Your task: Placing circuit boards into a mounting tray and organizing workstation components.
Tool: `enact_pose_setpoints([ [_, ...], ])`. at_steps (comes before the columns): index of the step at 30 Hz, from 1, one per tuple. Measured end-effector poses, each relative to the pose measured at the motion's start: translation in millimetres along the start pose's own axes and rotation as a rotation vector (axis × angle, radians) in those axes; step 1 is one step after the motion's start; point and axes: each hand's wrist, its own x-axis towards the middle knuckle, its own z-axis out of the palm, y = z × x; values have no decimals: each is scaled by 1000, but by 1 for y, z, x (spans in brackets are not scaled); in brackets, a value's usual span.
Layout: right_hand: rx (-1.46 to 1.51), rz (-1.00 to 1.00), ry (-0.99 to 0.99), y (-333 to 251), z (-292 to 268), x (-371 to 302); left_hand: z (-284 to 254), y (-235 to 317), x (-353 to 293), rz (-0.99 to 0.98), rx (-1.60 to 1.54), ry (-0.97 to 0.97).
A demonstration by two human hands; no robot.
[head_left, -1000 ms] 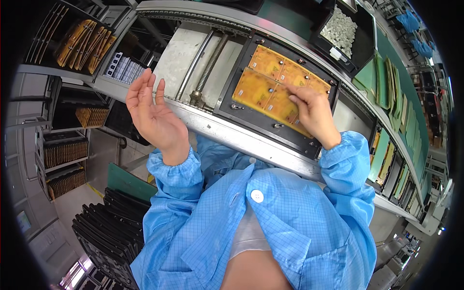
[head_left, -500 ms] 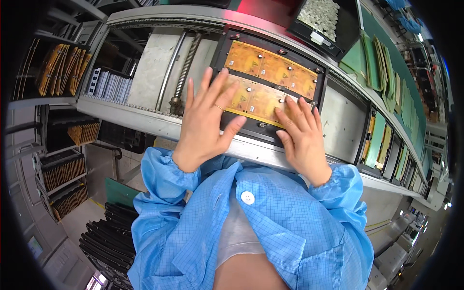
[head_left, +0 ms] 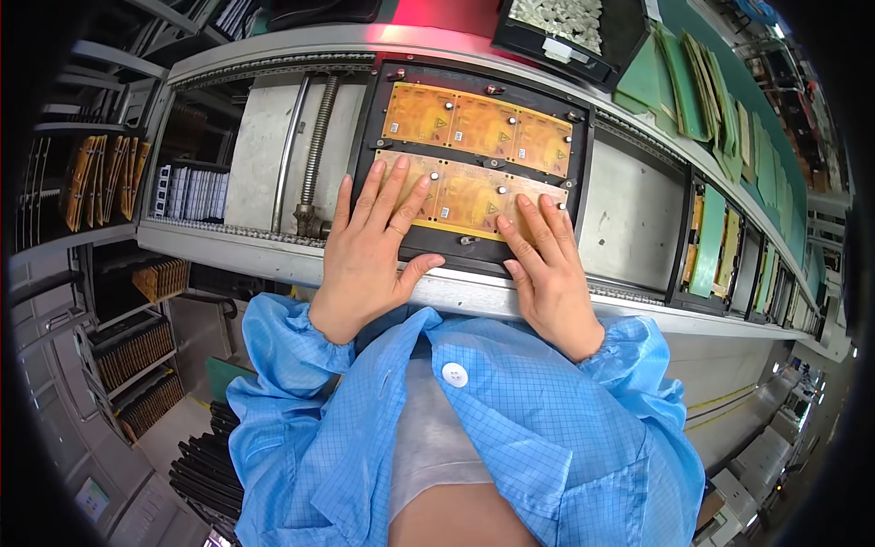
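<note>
Two orange circuit board panels lie flat in a black carrier frame [head_left: 365,137] on the conveyor. The far panel [head_left: 483,130] is fully uncovered. On the near panel [head_left: 471,208], my left hand [head_left: 369,242] rests its spread fingers over the left end, a ring on one finger, its thumb towards the near rail. My right hand [head_left: 547,264] lays its stretched fingers on the same panel's right end, with the thumb by the frame's near edge. Neither hand grips anything. My fingers hide parts of the near panel.
A metal rail [head_left: 237,258] runs along the conveyor's near side. Left of the carrier is a threaded shaft [head_left: 319,146]. Beyond the far rail stand a black bin of small white parts [head_left: 558,25] and green sheets [head_left: 697,87]. Racked orange boards [head_left: 105,182] stand at far left.
The view has turned slightly, so the carrier and both hands appear further left. Both hands still lie on the near panel, with the left fingers slightly shifted.
</note>
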Motion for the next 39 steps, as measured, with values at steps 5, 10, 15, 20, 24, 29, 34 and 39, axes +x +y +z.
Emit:
enact_pose_setpoints([
  [5, 47, -16, 0, 1, -7, -1, -3, 1, 1, -5, -14, -10],
  [10, -63, -40, 337, 63, -37, 29, -1, -1, -1, 0, 4, -15],
  [15, -3, -178, 236, 104, -33, 43, -2, 0, -1, -3, 13, -8],
  [20, 13, -200, 223, 106, -33, 44, -3, -2, -3, 16, 30, -17],
  [24, -68, -137, 319, 87, -36, 45, -5, 0, -3, 16, 27, -21],
  [29, 39, -166, 115, 66, -52, 30, -5, 10, 1, 48, 6, -36],
  [34, -24, -134, -112, 40, -37, 16, -2, 12, 8, 42, 57, -56],
  [39, 42, -102, -112, 33, -32, 15, -5, 14, 9, 45, 51, -45],
])
